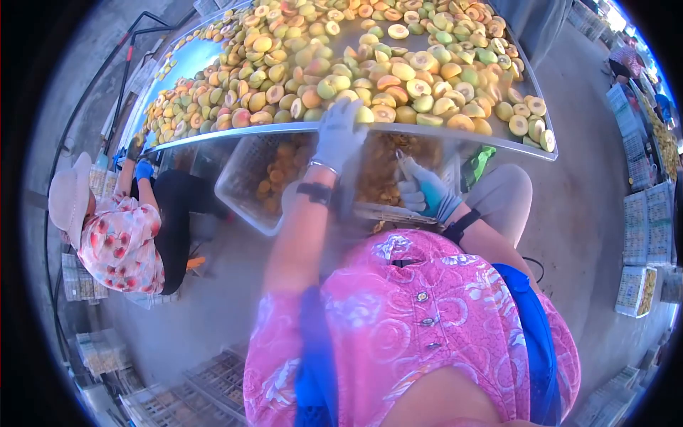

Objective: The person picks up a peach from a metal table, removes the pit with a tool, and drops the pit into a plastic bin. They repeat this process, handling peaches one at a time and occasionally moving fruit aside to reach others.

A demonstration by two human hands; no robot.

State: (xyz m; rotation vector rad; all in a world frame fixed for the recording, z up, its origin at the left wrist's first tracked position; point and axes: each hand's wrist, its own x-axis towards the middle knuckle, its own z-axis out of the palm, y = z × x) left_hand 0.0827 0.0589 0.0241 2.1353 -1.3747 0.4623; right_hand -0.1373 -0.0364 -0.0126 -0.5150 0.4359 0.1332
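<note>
Left hand (341,132), gloved and slightly blurred, lies across the front edge of a broad metal table (235,133), fingers loosely bent at the fruit (402,71); whether it grips a piece cannot be told. Right hand (423,188), also gloved, is closed around a slim tool (403,158) below that edge.

Largest of the risks is the table itself: fruit is heaped right up to its low front edge, and a sweep of the left hand or forearm could send several pieces over the side. Beneath, a left crate (235,174) of orange pieces stands beside a right crate (398,214) of darker contents, too dim to identify; with the two so near each other, a hasty release could put a piece into the wrong one. Single fruits look smooth and rounded, and one could turn or slip in a gloved palm. Smallest, and perhaps sharpest, is the tool, whose tip could catch the left glove should the hands meet carelessly.

As for position, the fruit spreads across the table, ahead of both hands. One yellow-green piece (364,114) lies just beside the left fingertips; the right hand is lower, apart from the heap, with the tool pointing up toward the table's edge over the right crate.
</note>
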